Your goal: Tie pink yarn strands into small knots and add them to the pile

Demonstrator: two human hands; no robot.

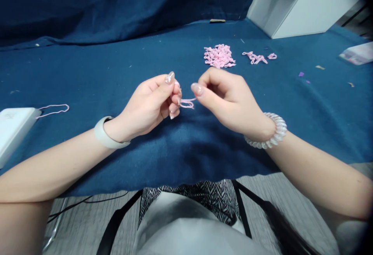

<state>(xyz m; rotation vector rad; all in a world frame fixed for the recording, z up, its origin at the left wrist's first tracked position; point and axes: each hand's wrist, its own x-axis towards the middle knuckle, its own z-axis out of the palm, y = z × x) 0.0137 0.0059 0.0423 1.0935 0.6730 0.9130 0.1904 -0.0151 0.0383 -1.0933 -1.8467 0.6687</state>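
Note:
My left hand (151, 105) and my right hand (225, 99) hover over the blue cloth (186, 146), fingertips facing each other. Between them runs a short piece of pale pink yarn (186, 103). My left fingers pinch one end of it, and my right thumb and fingers seem to hold the other end, though the grip is partly hidden. Beyond my hands lies a heap of small pink yarn loops (219, 56). A looser row of pink yarn pieces (256, 57) sits to its right.
A white flat box (14, 128) lies at the left with a pink cord (53, 110) trailing from it. A white cabinet (303, 8) stands at the far right, and a flat package (358, 53) lies on the cloth's right. Purple scraps dot the cloth.

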